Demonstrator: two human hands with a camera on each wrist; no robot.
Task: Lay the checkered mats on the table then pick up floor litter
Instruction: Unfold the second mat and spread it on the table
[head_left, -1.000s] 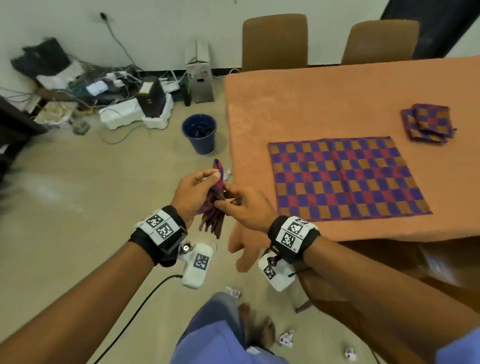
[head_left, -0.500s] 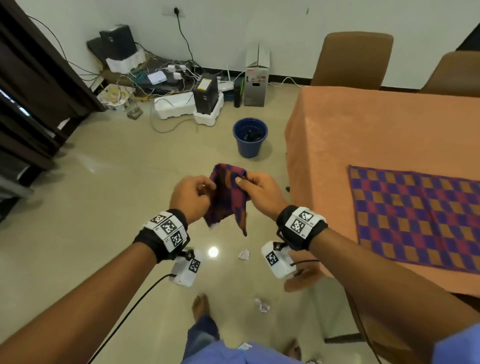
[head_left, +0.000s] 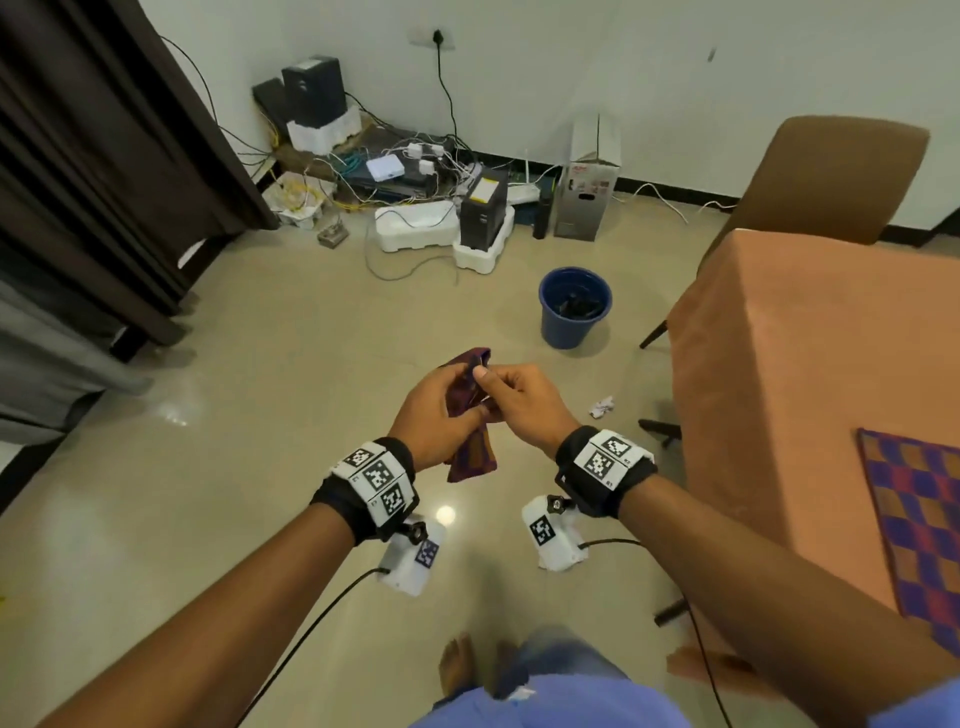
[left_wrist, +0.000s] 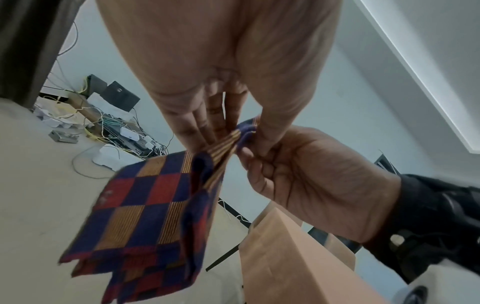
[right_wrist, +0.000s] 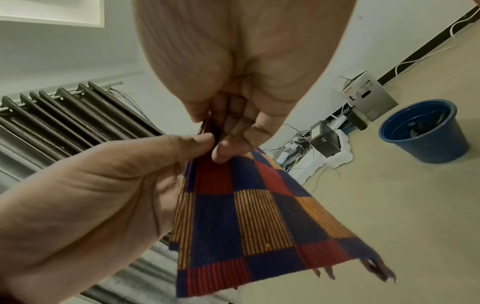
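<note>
A folded checkered mat (head_left: 470, 410) of red, blue and orange squares hangs over the floor between my hands. My left hand (head_left: 441, 410) pinches its top edge, fingers and thumb on the cloth (left_wrist: 228, 139). My right hand (head_left: 511, 395) pinches the same top edge from the other side (right_wrist: 215, 144). The mat (right_wrist: 249, 222) droops below both hands in several layers (left_wrist: 145, 222). A second checkered mat (head_left: 919, 525) lies flat on the orange-covered table (head_left: 810, 374) at the right. A crumpled white paper (head_left: 601, 406) lies on the floor beside the table.
A blue bucket (head_left: 574, 306) stands on the floor ahead. Behind it lie cables, foam blocks and boxes (head_left: 441, 202) along the wall. A dark curtain (head_left: 93, 171) hangs at the left. A brown chair (head_left: 826, 182) stands behind the table. My bare foot (head_left: 457, 670) shows below.
My view has turned left, away from the table. The hands have come closer together on the mat's top edge, and the mat now hangs more bunched.
</note>
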